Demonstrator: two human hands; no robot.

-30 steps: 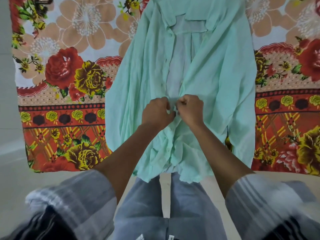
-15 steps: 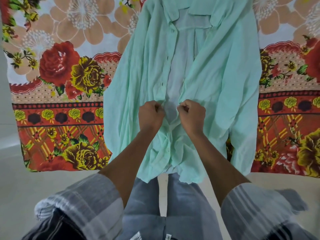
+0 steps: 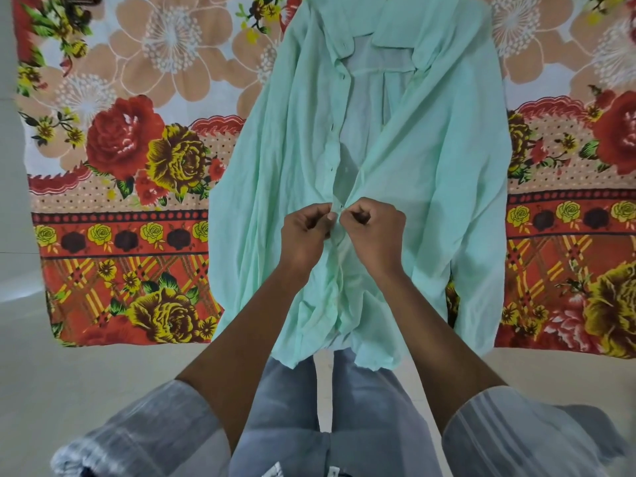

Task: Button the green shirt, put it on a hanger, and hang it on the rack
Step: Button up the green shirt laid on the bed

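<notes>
The mint green shirt lies flat, front up, on a flowered sheet, collar at the far end and hem toward me. Its front is open from the collar down to my hands and drawn together below them. My left hand pinches the left front edge at mid-length. My right hand pinches the right front edge right beside it, fingertips nearly touching over a button. No hanger or rack shows in view.
A floral sheet in red, yellow and peach covers the pale floor under the shirt. My knees in grey trousers sit at the shirt's hem. Striped sleeves are rolled up at the bottom corners.
My hands, about a hand's width apart half a second ago, have come back together at the shirt's front edges. The shirt itself has barely shifted.
</notes>
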